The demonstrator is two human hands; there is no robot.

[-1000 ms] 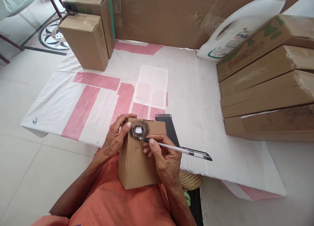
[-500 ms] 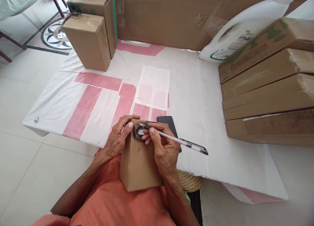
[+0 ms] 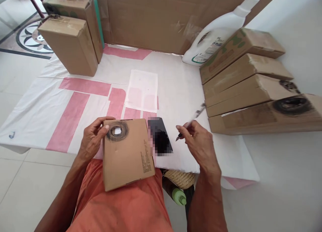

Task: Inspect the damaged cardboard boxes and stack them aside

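My left hand (image 3: 93, 138) grips the upper left edge of a cardboard box (image 3: 127, 158) that rests against my lap and the table's edge. Near that hand the box has a hole ringed with black scribble, with something white showing inside. Small printed text runs down the box's right side. Off to the right, above the table, my right hand (image 3: 200, 141) pinches a pen (image 3: 186, 126), its dark tip pointing down and left, apart from the box. A black phone (image 3: 157, 133), partly pixelated, lies on the table between the box and my right hand.
A white cloth with pink shapes covers the table (image 3: 181, 91); a thin white sheet (image 3: 142, 91) lies mid-table. Cardboard boxes (image 3: 67, 44) stand at the back left, several more boxes (image 3: 233, 81) at the right beside a white jug (image 3: 216, 37). Below is a green-topped bottle (image 3: 179, 195).
My right hand has moved away from the box to the right with the pen. The box has turned so its marked face shows more fully. The view has shifted right.
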